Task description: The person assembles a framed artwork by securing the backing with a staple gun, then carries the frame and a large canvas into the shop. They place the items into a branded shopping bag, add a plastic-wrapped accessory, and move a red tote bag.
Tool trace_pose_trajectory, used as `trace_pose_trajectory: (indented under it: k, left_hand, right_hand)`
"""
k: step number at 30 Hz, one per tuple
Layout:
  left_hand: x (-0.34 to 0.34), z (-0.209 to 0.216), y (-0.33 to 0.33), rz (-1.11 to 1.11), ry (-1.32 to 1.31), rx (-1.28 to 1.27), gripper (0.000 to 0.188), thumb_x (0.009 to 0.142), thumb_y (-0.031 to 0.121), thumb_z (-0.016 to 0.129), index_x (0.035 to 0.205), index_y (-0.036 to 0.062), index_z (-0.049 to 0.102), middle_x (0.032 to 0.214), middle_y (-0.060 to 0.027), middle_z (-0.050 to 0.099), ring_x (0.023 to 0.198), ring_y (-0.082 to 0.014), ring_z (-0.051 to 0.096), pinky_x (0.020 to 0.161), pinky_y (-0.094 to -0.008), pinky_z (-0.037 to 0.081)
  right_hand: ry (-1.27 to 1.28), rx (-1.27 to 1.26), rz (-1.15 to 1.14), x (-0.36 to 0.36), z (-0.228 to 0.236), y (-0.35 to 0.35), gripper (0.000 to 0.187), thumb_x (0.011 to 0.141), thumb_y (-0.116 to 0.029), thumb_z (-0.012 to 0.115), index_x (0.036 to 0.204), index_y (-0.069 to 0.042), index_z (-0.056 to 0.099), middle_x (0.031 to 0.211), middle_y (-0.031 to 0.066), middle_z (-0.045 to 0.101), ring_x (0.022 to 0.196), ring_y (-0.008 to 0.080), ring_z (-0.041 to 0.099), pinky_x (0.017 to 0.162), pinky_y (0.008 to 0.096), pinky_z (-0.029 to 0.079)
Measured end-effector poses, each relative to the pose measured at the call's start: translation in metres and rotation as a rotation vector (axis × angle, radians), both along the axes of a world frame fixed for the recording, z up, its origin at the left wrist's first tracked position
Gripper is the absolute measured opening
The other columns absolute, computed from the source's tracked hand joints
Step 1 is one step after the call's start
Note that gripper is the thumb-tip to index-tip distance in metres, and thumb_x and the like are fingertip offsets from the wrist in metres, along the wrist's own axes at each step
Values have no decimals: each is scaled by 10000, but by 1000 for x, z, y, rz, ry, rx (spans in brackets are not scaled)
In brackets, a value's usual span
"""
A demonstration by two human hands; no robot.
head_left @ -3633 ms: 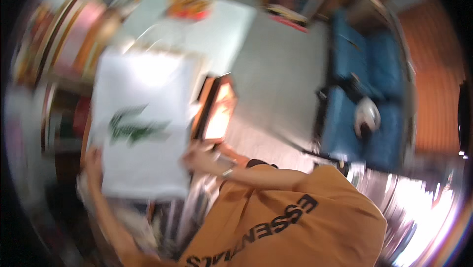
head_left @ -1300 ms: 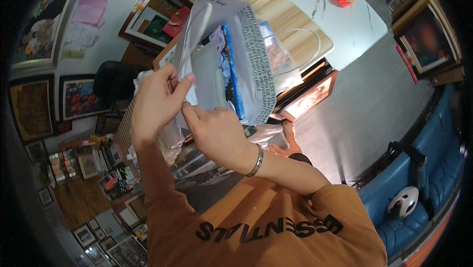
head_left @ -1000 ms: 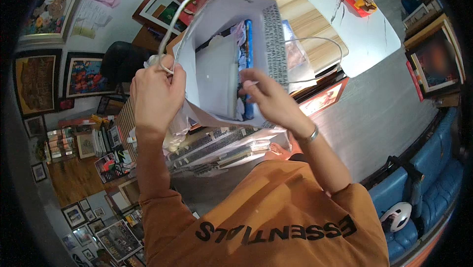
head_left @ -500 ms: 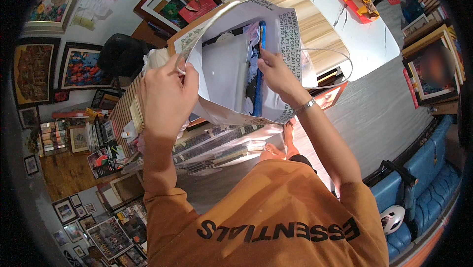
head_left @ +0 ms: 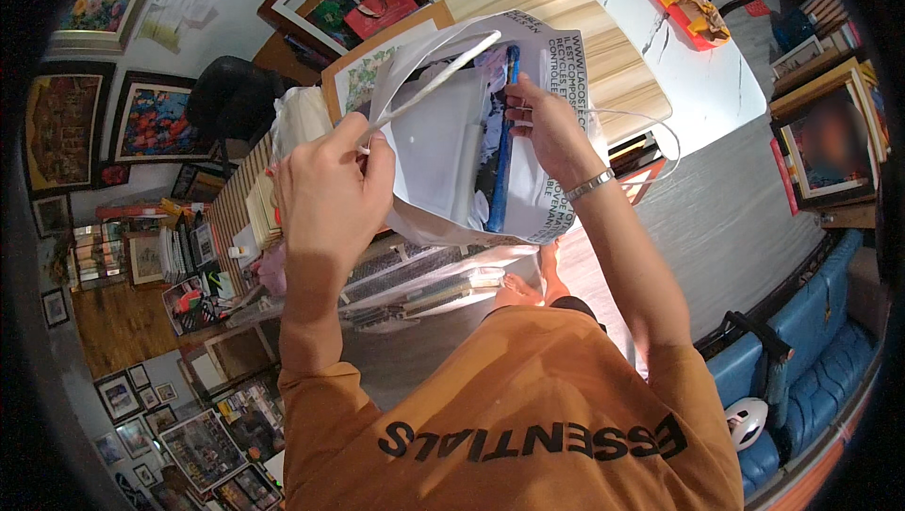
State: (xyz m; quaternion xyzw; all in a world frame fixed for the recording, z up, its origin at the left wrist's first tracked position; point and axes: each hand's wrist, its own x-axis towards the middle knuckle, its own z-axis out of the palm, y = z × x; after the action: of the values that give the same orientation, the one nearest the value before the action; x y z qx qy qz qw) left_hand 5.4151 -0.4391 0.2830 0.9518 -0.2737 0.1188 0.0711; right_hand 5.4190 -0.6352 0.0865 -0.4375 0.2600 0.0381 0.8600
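A white paper carrier bag (head_left: 429, 192) with dark print on its side is held up with its mouth open. My left hand (head_left: 335, 186) is closed around one of its white cord handles (head_left: 438, 77), at the bag's left rim. Inside the bag, my right hand (head_left: 551, 129) has its fingers curled at the edge of a flat, frame-like thing with a blue edge (head_left: 501, 176). Beside that lie a pale translucent flat sheet or sleeve (head_left: 429, 148) and dark and lilac patterned material (head_left: 492, 106). The other cord handle (head_left: 674, 148) loops out to the right.
Beyond the bag stands a table with a wood-patterned top (head_left: 603, 49) and a white marbled surface (head_left: 735, 101). A red and yellow box (head_left: 693, 16) sits on it. Framed pictures (head_left: 170, 134) crowd the left. A blue sofa (head_left: 820, 351) with a white helmet (head_left: 747, 421) stands right.
The bag has shifted slightly right, and its near cord handle now slants across the opening. My right hand and the blue edge have moved a little right. My left hand keeps its hold.
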Motion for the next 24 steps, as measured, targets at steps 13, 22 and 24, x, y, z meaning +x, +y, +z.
trace_pose_trajectory:
  k: [13, 22, 24]
  left_hand:
    - [-8, 0, -16, -96, 49, 43, 174, 897, 128, 635, 780, 21, 562, 668, -182, 610, 627, -408, 623, 567, -470, 453]
    - [-7, 0, -13, -127, 42, -3, 204, 925, 119, 623, 768, 17, 542, 622, -166, 539, 549, -378, 565, 527, -419, 420]
    - [-4, 0, -10, -135, 43, -31, 218, 931, 119, 621, 760, 16, 535, 602, -159, 508, 515, -366, 525, 512, -402, 405]
  right_hand:
    - [-8, 152, 117, 4, 16, -8, 379, 995, -397, 608, 1086, -30, 633, 1031, 74, 585, 969, 193, 539, 925, 348, 415]
    - [-69, 277, 237, 5, 23, -2, 663, 985, -438, 603, 1395, 56, 437, 1367, 256, 473, 1228, 392, 491, 1022, 496, 434]
    - [-126, 275, 354, 1, 28, -4, 785, 990, -443, 587, 1521, 45, 278, 1514, 302, 345, 1352, 493, 404, 1092, 554, 402]
